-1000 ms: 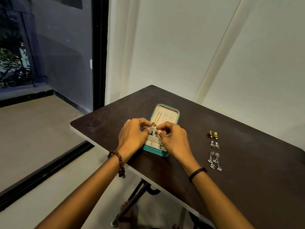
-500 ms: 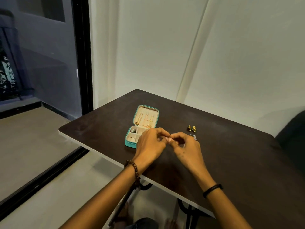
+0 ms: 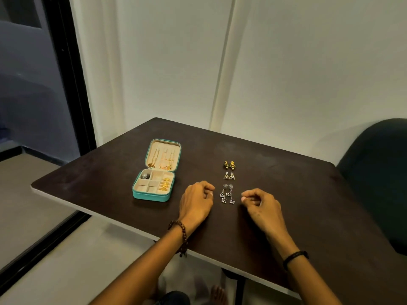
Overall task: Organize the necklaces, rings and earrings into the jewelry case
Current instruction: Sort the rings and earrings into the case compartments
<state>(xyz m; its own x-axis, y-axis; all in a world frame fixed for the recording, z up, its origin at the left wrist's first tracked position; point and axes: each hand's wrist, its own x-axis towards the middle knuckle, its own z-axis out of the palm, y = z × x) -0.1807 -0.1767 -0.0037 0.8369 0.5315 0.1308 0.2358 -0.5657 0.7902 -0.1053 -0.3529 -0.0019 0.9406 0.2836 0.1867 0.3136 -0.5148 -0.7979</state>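
The teal jewelry case (image 3: 152, 195) lies open on the dark table (image 3: 286, 216). Gold necklaces (image 3: 163, 158) hang in its lid; gold rings (image 3: 165, 185) and a dark silver piece (image 3: 145, 176) sit in its tray. To the right of the case lie three pairs of earrings in a column: gold ones (image 3: 229, 165), triangular ones (image 3: 229, 176) and long silver dangling ones (image 3: 227, 194). My left hand (image 3: 196, 202) rests just left of the dangling pair, fingers curled, holding nothing visible. My right hand (image 3: 261, 203) rests just right of it, thumb and forefinger tips together, nothing seen between them.
The table's near edge (image 3: 123, 224) runs diagonally under my forearms. A dark chair back (image 3: 378, 172) stands at the right. A white wall is behind the table, and a dark door frame (image 3: 72, 84) is to the left.
Both hands left the case, moved right and separated to either side of the dangling earrings. The camera has turned right, so the case now sits further left.
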